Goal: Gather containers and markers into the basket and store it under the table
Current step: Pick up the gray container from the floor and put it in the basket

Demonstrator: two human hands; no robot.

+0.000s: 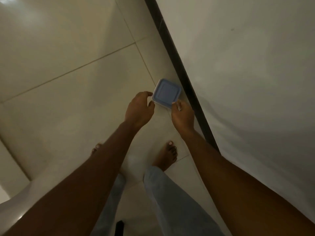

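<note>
Holding a square container (166, 94) over the tiled floor (68, 48), just beside the counter's (255, 65) dark edge, my right hand (183, 116) pinches its near corner. Its blue lid is on and faces up, so the contents are hidden. My left hand (139, 110) curls loosely at its left side; I cannot tell if it touches.

Glossy tiled floor (68, 48), matt blue plastic-looking container lid (166, 93), smooth white tabletop (247, 65), soft pale cloth trousers (170, 193).

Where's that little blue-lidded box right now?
Mid-frame in the head view: the right hand pinches the blue-lidded container beside the table's dark edge, left hand at its left side.
</note>
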